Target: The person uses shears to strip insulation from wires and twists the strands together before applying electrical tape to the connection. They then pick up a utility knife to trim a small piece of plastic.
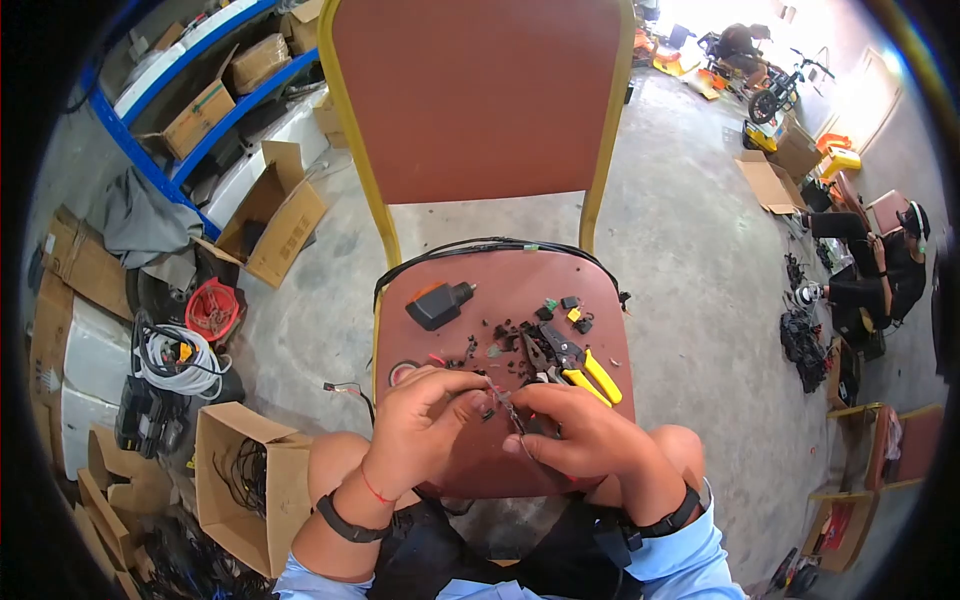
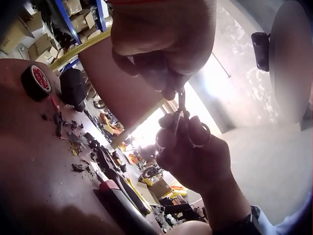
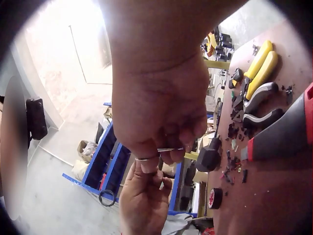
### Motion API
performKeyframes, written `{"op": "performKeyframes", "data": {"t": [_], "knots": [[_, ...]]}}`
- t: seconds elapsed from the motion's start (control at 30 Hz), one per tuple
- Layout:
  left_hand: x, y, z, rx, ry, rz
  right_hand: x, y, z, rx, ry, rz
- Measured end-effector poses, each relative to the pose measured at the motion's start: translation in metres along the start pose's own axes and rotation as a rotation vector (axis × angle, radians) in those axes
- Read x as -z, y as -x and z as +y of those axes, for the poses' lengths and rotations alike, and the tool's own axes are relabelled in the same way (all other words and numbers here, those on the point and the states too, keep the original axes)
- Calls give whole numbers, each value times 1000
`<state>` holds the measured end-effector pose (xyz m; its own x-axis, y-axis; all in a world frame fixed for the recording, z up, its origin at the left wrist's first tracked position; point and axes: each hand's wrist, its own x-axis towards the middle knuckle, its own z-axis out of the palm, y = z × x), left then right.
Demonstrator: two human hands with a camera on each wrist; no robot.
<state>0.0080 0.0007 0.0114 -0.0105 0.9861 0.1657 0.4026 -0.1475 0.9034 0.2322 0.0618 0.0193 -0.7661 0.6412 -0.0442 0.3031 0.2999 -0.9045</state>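
Over the near part of the chair seat (image 1: 460, 470), the left hand (image 1: 430, 425) and right hand (image 1: 585, 430) face each other. Both pinch thin wire (image 1: 515, 412) between thumb and fingers. In the left wrist view, the left hand (image 2: 161, 44) is above and the right hand (image 2: 200, 156) below, fingertips close together. In the right wrist view, a thin wire (image 3: 168, 150) crosses at the fingertips of the right hand (image 3: 159, 103), with the left hand (image 3: 144, 205) beneath. The wire's ends are partly hidden by fingers.
On the seat lie yellow-handled cutters (image 1: 600, 378), grey-handled pliers (image 3: 264, 95), a black-and-red handle (image 3: 283, 134), a tape roll (image 2: 39, 81), a dark blocky tool (image 1: 437, 305), small connectors and black scraps. Black cable (image 1: 480, 243) runs along its back edge. A cardboard box (image 1: 225, 470) stands left.
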Motion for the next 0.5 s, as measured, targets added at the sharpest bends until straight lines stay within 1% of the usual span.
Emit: {"op": "performKeyframes", "data": {"t": [0.07,0.1,0.17,0.2,0.23,0.33,0.37,0.47,0.5], "knots": [[1,-2,1,-9,-56,9,0,-1,1,-9,-8,-34],[2,-1,2,24,-59,8,0,-1,2,-14,-11,-51],[1,-2,6,78,-55,36,-2,0,0,-30,-39,-26],[1,-2,5,46,-49,42,-3,-1,0,-31,-47,-27],[0,-3,2,14,-45,42,-4,-1,2,9,-34,-12],[2,-4,0,-33,-104,20,-4,0,6,-115,-97,-69],[2,-5,-1,-40,-135,8,-4,0,5,-109,-70,-69],[-4,-2,-13,11,39,38,-5,0,0,-105,-70,-44],[-3,-1,-17,32,71,51,-9,1,1,-69,-30,7]]}}
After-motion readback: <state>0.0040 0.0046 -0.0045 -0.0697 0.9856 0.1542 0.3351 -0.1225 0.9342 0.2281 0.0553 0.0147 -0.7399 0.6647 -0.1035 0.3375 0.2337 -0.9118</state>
